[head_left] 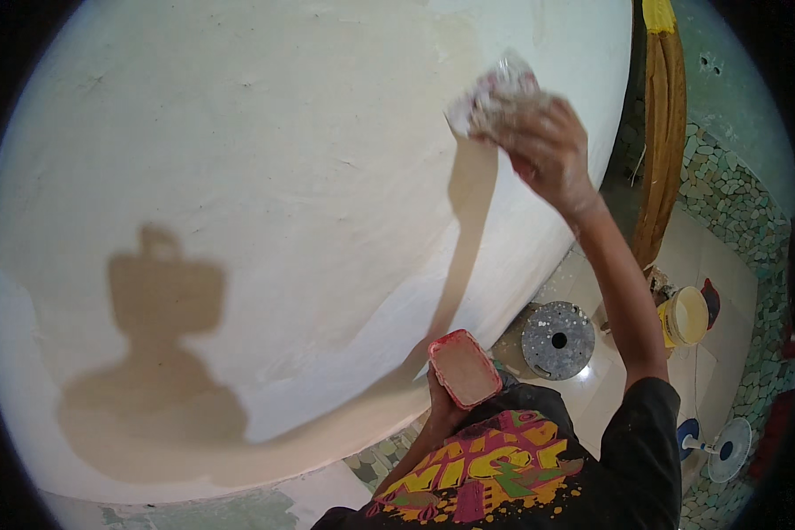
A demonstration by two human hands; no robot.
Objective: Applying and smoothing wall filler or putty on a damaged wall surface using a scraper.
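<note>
My right hand [539, 132] is raised against the white wall [265, 159], its fingers wrapped round a flat, whitish putty scraper [495, 93] with reddish marks and smears. The scraper's edge lies at or very near the wall surface; its grip is hidden under my fingers. Low in front of my body, my left hand [446, 397] supports a red rectangular tub [465, 369] by its side and underside. Pale, smooth putty covers the inside of the tub, and its rim is smeared. Most of the left fingers are behind the tub.
A round speckled grey stool [557, 341] with a centre hole stands on the tiled floor, right of the wall. Beyond it are a yellow bucket [685, 316] and a white fan [730, 450]. A brown wooden post [662, 141] rises at the right, near a stone-patterned border [724, 185].
</note>
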